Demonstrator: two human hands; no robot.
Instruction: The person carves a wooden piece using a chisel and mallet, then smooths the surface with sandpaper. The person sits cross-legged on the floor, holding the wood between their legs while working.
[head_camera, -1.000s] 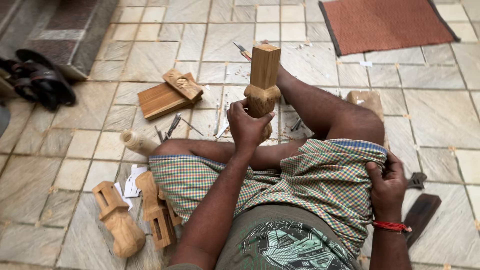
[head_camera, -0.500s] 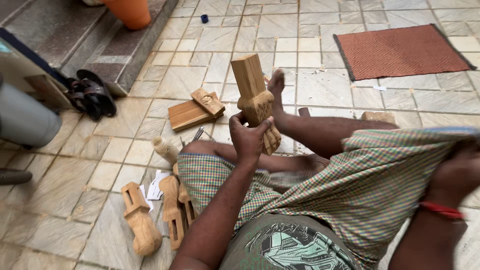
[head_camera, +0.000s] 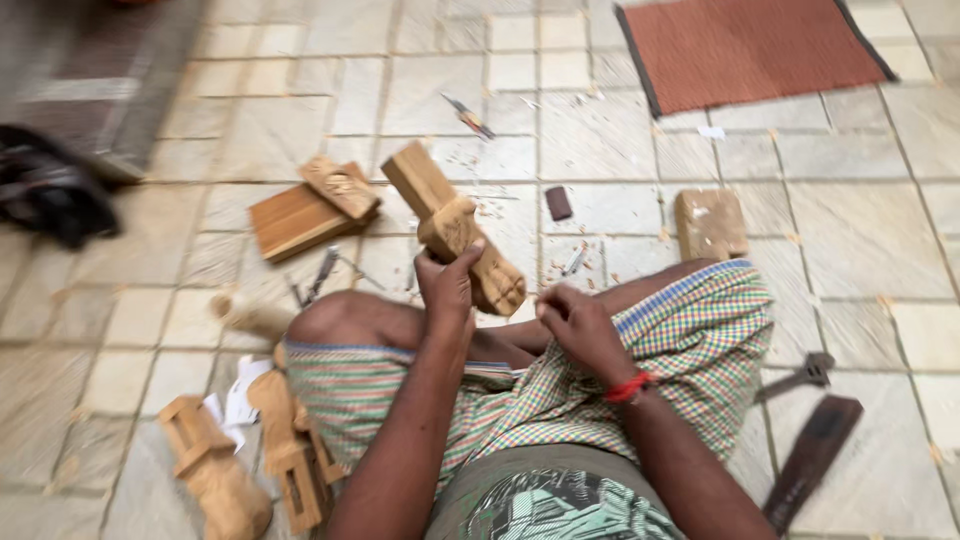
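We identify a floor-level woodcarving workplace: pale tiled floor (head_camera: 600, 140), carved wooden figures (head_camera: 215, 480) at lower left, chisels (head_camera: 468, 117) and wood chips scattered about.
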